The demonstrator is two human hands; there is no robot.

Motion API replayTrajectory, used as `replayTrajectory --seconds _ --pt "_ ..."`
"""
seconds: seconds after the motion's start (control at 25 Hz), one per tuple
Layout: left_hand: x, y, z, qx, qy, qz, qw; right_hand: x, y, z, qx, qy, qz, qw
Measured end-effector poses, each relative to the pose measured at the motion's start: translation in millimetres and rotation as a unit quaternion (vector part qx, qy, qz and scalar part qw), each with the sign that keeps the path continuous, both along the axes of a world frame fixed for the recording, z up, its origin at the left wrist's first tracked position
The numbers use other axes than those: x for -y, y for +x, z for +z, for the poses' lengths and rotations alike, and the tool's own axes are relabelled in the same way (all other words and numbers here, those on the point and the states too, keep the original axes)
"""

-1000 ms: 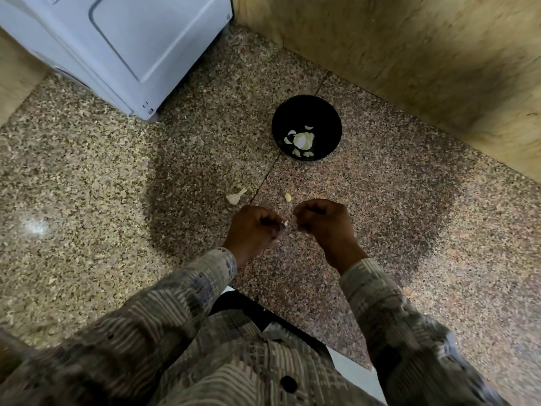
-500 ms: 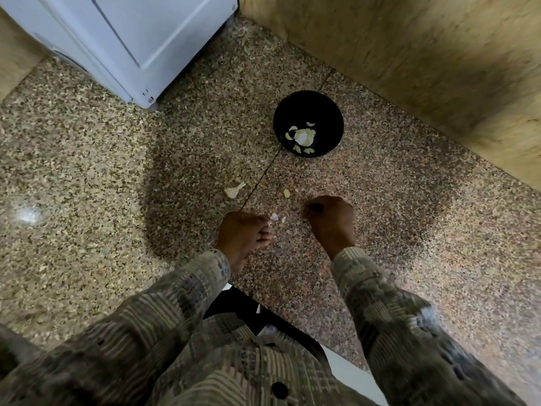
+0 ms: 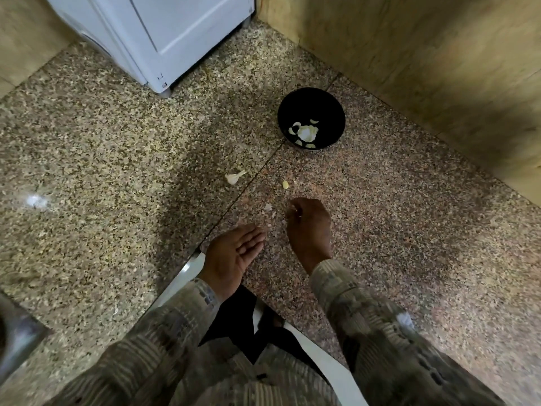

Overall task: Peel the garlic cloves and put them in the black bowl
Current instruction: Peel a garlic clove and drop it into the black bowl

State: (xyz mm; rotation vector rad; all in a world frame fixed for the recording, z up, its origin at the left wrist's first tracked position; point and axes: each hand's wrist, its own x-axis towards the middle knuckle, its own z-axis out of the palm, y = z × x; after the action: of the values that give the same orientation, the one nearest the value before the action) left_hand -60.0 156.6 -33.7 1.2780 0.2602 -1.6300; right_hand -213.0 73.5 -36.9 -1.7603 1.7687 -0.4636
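— Two hands are hovering low over the stone; how are they lying?
— They are sitting apart, not touching. The left hand is lying palm up, fingers relaxed, with nothing showing in it. The right hand is curling its fingers under, and I cannot tell whether it is pinching anything.
— Where is the garlic sitting?
— The black bowl is standing beyond the hands, near the wall, and pale garlic pieces are lying in its bottom. One unpeeled clove with a papery tail is lying on the stone, left of the bowl and nearer the person. A small bare clove is lying between the bowl and the right hand.
— Is anything crowding the hands?
— Thin skin scraps are lying just beside the right hand's curled fingers.
— What is standing around?
— A white appliance is standing at the far left, well apart from the bowl. A beige stone wall is running along the right. Something steel is showing at the lower left edge, too blurred to name.
— And the surface?
— Speckled granite is spreading everywhere, with a seam running diagonally from the bowl toward the left hand. A white edge is bordering it by the left wrist, and patterned sleeves are covering both forearms.
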Motion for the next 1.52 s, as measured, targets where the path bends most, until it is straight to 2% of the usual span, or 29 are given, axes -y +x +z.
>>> replayTrajectory --seconds 0.08,0.28,0.36,0.44,0.52,0.6,0.76,0.96,1.16,1.24,1.32,1.44,1.52 --pt "-9 -4 -1 0.017 -0.007 0.001 1.0 19 -11 0 0.011 -0.004 -0.04 0.999" --pt "1 -20 -3 0.078 -0.02 -0.056 0.995 65 -13 -4 0.001 0.008 0.031 0.999" --pt "7 -23 2 0.099 -0.019 -0.081 0.992 68 -15 -3 0.013 -0.002 0.008 1.0" --pt "15 -24 6 0.106 -0.02 -0.088 0.99 59 -19 0 0.064 0.032 -0.057 0.996" --pt "26 -22 6 0.118 -0.036 -0.083 0.989 44 -21 6 0.167 0.108 -0.139 0.97" --pt "38 -19 4 0.144 -0.059 -0.099 0.983 26 -20 14 0.249 0.175 -0.167 0.938" --pt "61 -25 9 0.155 -0.102 -0.158 0.97 3 -10 28 0.27 0.19 -0.157 0.931" --pt "74 -18 -2 0.103 -0.106 -0.209 0.967 3 -14 29 0.333 0.214 -0.161 0.904" --pt "92 -15 -8 0.137 -0.108 -0.25 0.952 14 -8 19 0.421 0.246 -0.208 0.848" --pt "100 -13 -5 0.146 -0.119 -0.261 0.947 18 -4 19 0.411 0.229 -0.217 0.855" --pt "106 -10 -2 0.134 -0.117 -0.264 0.948 23 -2 21 0.357 0.212 -0.203 0.887" --pt "109 -3 1 0.153 -0.111 -0.269 0.945 30 -3 24 0.228 0.182 -0.144 0.946" --pt "109 0 1 0.159 -0.107 -0.275 0.942 33 -4 22 0.129 0.129 -0.066 0.981"
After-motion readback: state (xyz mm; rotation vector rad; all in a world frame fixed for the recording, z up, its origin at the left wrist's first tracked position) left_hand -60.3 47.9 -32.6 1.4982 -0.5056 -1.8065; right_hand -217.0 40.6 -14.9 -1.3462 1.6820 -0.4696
